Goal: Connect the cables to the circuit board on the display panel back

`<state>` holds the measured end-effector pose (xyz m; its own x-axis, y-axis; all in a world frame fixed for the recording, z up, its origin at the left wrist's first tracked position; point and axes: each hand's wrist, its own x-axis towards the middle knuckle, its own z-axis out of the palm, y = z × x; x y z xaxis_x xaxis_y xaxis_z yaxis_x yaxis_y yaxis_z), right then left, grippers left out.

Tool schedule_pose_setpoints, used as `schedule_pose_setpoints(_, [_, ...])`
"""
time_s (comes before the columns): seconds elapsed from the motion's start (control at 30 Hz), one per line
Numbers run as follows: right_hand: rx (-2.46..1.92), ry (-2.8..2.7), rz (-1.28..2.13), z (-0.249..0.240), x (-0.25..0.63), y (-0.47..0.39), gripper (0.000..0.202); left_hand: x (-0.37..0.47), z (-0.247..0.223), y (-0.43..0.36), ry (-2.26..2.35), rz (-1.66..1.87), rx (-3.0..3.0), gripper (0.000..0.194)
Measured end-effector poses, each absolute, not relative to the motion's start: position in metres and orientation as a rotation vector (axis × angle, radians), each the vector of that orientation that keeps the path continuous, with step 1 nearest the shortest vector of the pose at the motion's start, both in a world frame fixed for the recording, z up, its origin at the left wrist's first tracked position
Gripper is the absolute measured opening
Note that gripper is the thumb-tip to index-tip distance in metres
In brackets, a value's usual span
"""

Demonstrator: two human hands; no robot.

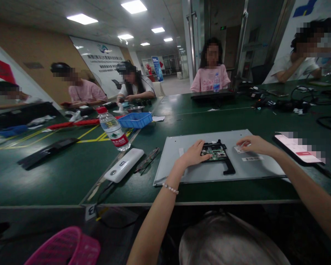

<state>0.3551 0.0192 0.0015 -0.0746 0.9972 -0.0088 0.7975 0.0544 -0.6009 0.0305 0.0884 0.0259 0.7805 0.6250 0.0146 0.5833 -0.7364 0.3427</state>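
Note:
A flat grey panel [165, 165] lies on the green table in front of me. On it rests a black frame [229, 167] with a green circuit board [215, 153] inside. My left hand [194, 154] lies on the left side of the frame, thumb and fingers apart, holding nothing. To the right of the frame, my right hand [251, 144] is over the panel with its fingertips pinched together beside a small white label. Whatever is between those fingertips is too small to make out.
A phone [299, 149] lies right of the panel. Left of it are glasses [147, 161], a white power bank [124, 165], a water bottle [114, 130] and a blue tray [136, 120]. Several people sit around the table. A pink basket [68, 246] stands below the table edge.

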Motion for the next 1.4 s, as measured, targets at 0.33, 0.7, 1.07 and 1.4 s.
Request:
schedule_pose_setpoints(0.33, [-1.877, -1.836, 0.63, 0.004, 0.35, 0.013, 0.021, 0.03, 0.026, 0.086, 0.915, 0.224, 2.66, 0.075])
schedule_pose_setpoints(0.7, [-1.689, -1.484, 1.004, 0.011, 0.323, 0.002, 0.028, 0.03, 0.022, 0.088, 0.931, 0.216, 2.699, 0.077])
schedule_pose_setpoints(1.07, [-1.546, -1.399, 1.157, 0.012, 0.297, -0.001, 0.027, 0.047, 0.042, 0.061, 0.667, 0.545, 2.969, 0.043])
schedule_pose_setpoints(1.4, [-1.601, -1.556, 1.02, 0.0, 0.299, 0.006, 0.027, 0.067, 0.037, 0.041, 0.448, 0.376, 3.11, 0.036])
